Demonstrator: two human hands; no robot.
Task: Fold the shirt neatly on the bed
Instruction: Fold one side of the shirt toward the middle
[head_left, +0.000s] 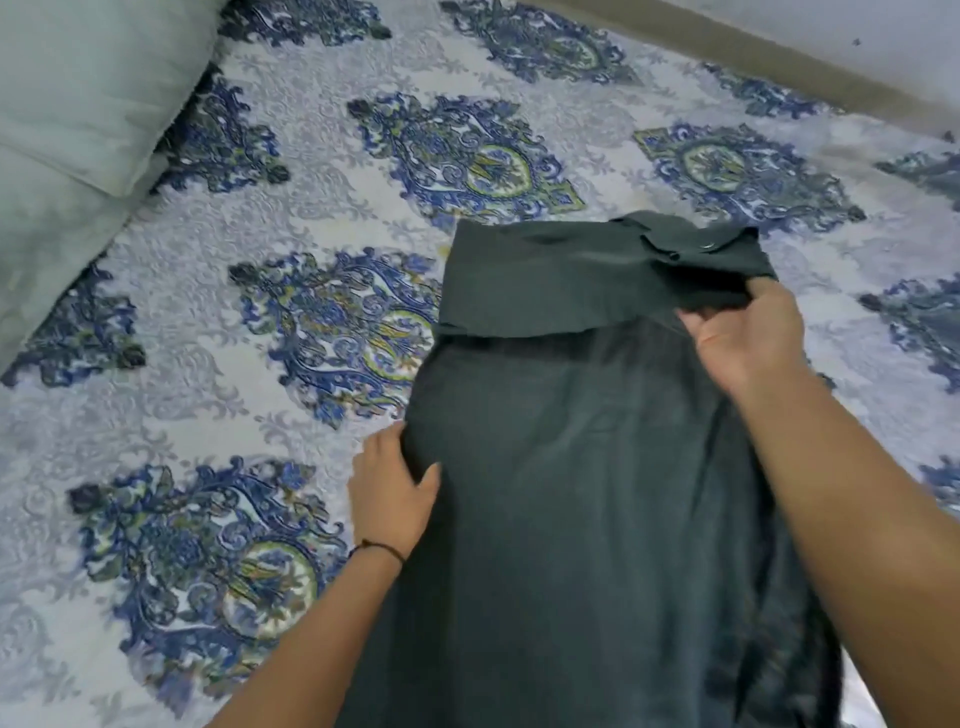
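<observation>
Landmark: dark green shirt (571, 493), lying on the patterned bedspread (260, 322); all places below are given relative to it.
Long axis: runs from the near edge of the view away toward the far wall, with the far end already turned back over the body as a folded band (582, 275).
Left hand (392, 496): at the shirt's left edge, about midway along its length; fingers closed on the edge, thumb on top of the cloth, remaining fingers tucked under.
Right hand (748, 338): at the shirt's right side, farther along, at the folded band's near right corner; pinched shut on that corner.
Nearer hand: the left; the right reaches farther.
Governing relation: the shirt lies between the hands, staggered along its axis. Judgement: the next fold calls for aligned edges.
Pillows (78, 130): far left, well apart from the shirt.
</observation>
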